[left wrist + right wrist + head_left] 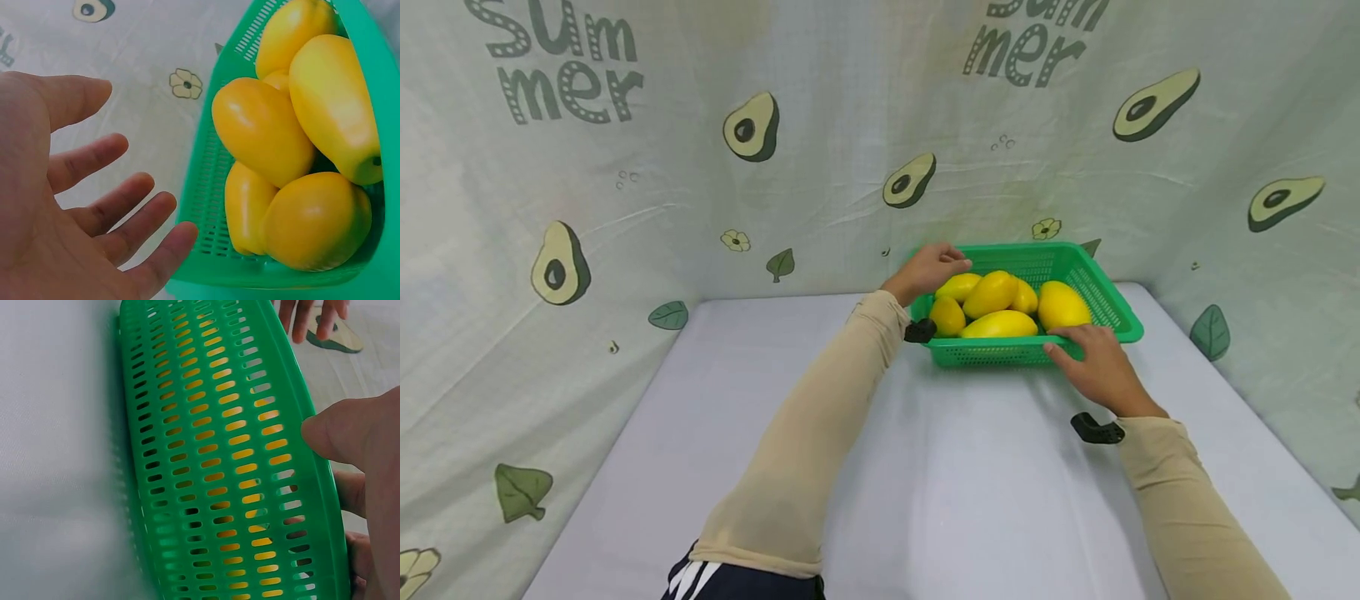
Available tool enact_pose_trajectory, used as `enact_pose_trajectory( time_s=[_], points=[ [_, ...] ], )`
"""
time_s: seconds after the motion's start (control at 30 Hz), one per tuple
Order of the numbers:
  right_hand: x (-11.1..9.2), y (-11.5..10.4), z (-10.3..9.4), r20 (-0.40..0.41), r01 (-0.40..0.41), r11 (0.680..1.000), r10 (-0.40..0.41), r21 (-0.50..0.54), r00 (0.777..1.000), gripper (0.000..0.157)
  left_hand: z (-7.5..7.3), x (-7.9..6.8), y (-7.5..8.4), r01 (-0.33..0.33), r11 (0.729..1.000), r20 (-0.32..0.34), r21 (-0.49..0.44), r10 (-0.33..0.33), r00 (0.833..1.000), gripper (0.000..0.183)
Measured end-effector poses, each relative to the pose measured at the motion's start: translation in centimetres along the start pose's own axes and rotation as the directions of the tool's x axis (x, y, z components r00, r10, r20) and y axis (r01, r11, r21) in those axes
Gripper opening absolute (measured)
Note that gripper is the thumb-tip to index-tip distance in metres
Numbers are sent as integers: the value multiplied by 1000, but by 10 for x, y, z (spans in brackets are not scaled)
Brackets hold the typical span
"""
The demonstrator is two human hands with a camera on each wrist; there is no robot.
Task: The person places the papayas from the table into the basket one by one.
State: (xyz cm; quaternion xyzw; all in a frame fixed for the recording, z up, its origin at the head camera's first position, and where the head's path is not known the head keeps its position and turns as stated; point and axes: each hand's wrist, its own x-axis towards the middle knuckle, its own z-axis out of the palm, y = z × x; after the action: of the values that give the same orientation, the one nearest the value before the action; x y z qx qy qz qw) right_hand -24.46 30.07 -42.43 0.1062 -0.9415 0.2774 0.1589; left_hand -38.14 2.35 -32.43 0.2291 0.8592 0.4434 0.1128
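A green slotted plastic basket (pixel 985 354) stands at the far right of the table, holding several yellow mangoes (pixel 992 294). My left hand (pixel 928 271) hovers by the basket's left end, its fingers loosely spread and holding nothing. In the left wrist view this hand (pixel 94 194) is beside the basket's rim, with the mangoes (pixel 262 128) piled inside. At the near right side, my right hand (pixel 1101 367) grips the front rim. The right wrist view has its thumb (pixel 340 434) at the outer edge of the rim and the fingers behind, partly hidden by the basket wall.
A white cloth covers the table (pixel 775 367). Behind and along both sides hangs a pale curtain (pixel 835 108) printed with avocados, leaves and lettering; the basket stands close to it. Dark wrist cameras (pixel 1097 429) sit on both wrists.
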Motion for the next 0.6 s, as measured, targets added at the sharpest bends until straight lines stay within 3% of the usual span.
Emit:
enact_pose_trajectory(
  time_s=[0.3,0.6],
  points=[
    [-1,-2,-1,6,-13,1000,13,-7,1000,48,-1,-4,-12,2,1000,15,-10,-2,1000,40],
    [0,-3,-5,45,-19,1000,20,-23,999,50,-8,-9,-27,40,993,26,-113,-37,999,39]
  ],
)
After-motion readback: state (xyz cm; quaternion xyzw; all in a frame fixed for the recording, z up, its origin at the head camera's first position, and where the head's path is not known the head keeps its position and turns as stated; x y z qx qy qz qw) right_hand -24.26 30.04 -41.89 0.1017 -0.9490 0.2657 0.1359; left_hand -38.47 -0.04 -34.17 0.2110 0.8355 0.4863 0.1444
